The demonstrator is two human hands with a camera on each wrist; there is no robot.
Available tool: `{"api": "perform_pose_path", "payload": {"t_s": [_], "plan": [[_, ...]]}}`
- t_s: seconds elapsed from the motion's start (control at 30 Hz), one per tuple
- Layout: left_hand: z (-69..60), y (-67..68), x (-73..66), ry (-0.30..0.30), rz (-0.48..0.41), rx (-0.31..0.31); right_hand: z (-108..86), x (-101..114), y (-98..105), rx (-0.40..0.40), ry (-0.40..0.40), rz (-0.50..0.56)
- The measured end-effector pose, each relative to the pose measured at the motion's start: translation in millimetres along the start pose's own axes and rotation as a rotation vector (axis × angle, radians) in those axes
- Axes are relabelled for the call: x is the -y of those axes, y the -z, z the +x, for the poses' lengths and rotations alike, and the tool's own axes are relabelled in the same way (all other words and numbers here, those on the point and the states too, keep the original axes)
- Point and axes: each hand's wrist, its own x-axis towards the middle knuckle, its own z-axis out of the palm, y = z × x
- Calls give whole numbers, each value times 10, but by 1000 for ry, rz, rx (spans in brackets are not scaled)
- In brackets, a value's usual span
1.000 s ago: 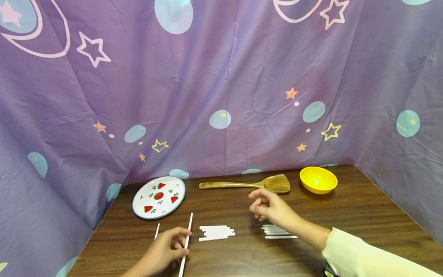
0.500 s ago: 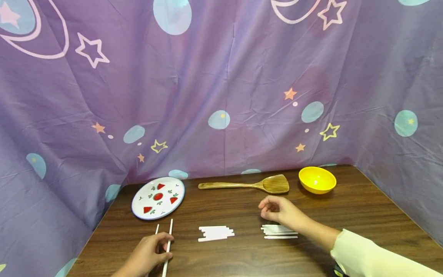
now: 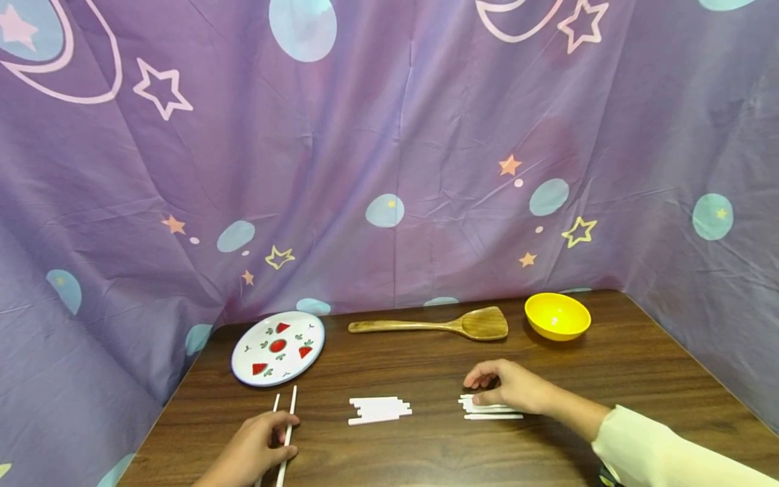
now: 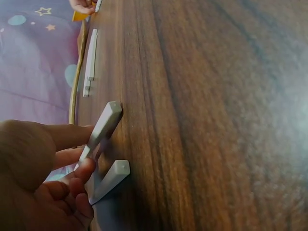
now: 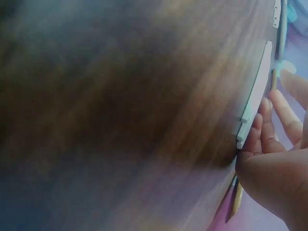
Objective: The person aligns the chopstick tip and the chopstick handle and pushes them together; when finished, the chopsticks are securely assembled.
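Note:
My left hand (image 3: 255, 443) holds a long white stick (image 3: 291, 406) between thumb and fingers at the near left. Just left of it a second white stick (image 3: 276, 403) lies roughly parallel. In the left wrist view, the held stick (image 4: 107, 119) slants up beside the other stick (image 4: 115, 177). My right hand (image 3: 517, 389), fingers loosely bent, is over a group of short white sticks (image 3: 494, 416) and partly covers them; whether it touches them cannot be told. Another group of white sticks (image 3: 380, 410) lies side by side at mid-table.
A white plate with red fruit designs (image 3: 292, 368) sits at the back left. Along the back lies a wooden spatula (image 3: 483, 325), with a yellow bowl (image 3: 558, 318) to its right. A purple patterned cloth (image 3: 341, 169) hangs behind the brown table (image 3: 645, 365).
My left hand has moved left with its stick, bringing it close beside the other one. My right hand has come right and down to the right-hand sticks.

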Motion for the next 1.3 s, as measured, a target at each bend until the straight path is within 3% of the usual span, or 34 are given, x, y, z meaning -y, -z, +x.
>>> {"api": "perform_pose_path", "payload": {"t_s": [0.37,0.6,0.73,0.97,1.3], "plan": [[-44,82,34,9,156,46,-15,15,-23,3,9,-23],[-75,133,28,119,241,26,-14,18,-30,3,16,-35],[-92,145,51,165,175,2,-10,18,-25,9,22,-37],[-137,157,167,41,61,-31,-6,33,-21,14,8,-38],[-130,175,248,44,-14,-36,-12,8,-17,14,6,-59]]}}
